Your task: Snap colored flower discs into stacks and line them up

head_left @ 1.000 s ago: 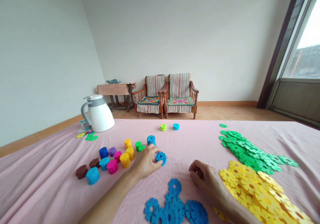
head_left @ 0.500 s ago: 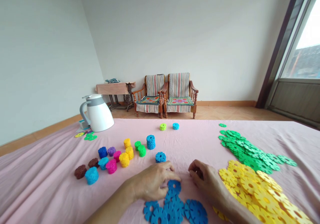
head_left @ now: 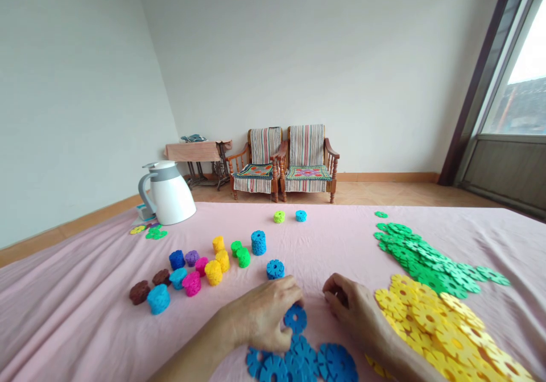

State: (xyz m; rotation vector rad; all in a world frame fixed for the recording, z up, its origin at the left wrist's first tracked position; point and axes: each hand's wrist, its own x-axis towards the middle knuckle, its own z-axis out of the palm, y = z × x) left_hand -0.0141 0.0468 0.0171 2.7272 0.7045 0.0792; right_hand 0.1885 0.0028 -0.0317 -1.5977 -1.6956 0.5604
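Observation:
Blue notched plastic discs (head_left: 301, 359) lie in a loose pile at the near edge of the view. My left hand (head_left: 267, 314) reaches over the pile's far side, its thumb and fingers closed about one blue disc (head_left: 295, 319). Just beyond its knuckles stands a short stack of blue discs (head_left: 275, 269). To the right, my right hand (head_left: 352, 305) rests near the cloth with curled fingers; nothing shows in them. Its wrist lies beside a heap of yellow discs (head_left: 439, 322).
Green discs (head_left: 420, 254) are spread at the right. Several coloured stacks, among them a pink one (head_left: 191, 283) and a tall blue one (head_left: 258, 243), stand left of centre. A white jug (head_left: 171, 197) is at the far left of the pink cloth (head_left: 336, 234).
My left fingers have shifted slightly at the blue disc, which now sits a little apart from the pile. My right hand has hardly moved.

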